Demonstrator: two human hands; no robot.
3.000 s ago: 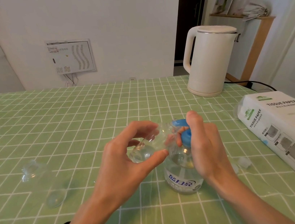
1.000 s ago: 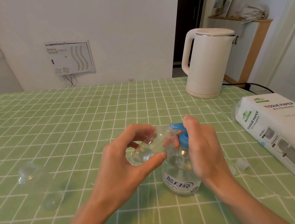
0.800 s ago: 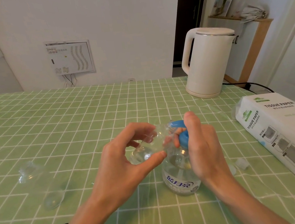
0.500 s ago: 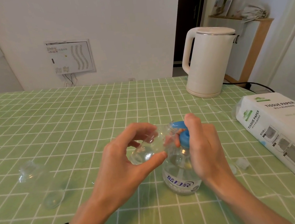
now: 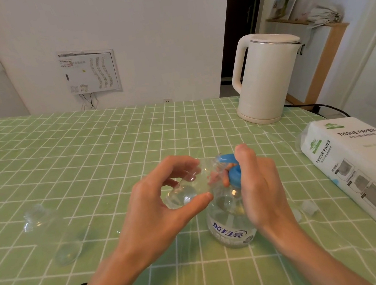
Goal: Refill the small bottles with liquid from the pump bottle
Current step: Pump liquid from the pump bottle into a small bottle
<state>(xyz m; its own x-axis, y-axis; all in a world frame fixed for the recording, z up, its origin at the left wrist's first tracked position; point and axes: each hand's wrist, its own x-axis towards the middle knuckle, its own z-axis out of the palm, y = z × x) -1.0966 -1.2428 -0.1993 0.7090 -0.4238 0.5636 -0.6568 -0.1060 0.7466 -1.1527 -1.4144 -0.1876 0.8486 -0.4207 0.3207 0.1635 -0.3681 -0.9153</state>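
Over the green tabletop [image 5: 87, 156], left fingers [image 5: 175, 164] pinch one small bottle [image 5: 188, 188], right fingers [image 5: 247, 158] clasp the pump bottle [image 5: 230, 229]; a second bottle [image 5: 49, 231] looks empty.

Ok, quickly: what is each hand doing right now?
Left hand: holding the small clear plastic bottle, tilted.
Right hand: gripping the blue pump head of the clear pump bottle.

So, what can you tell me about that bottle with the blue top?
The pump bottle is clear, rounded plastic with a blue pump head and a label bearing blue characters. It stands upright on the green checked tablecloth, with clear liquid inside. The right hand grips its pump head; the left hand holds a small bottle tilted at the spout.
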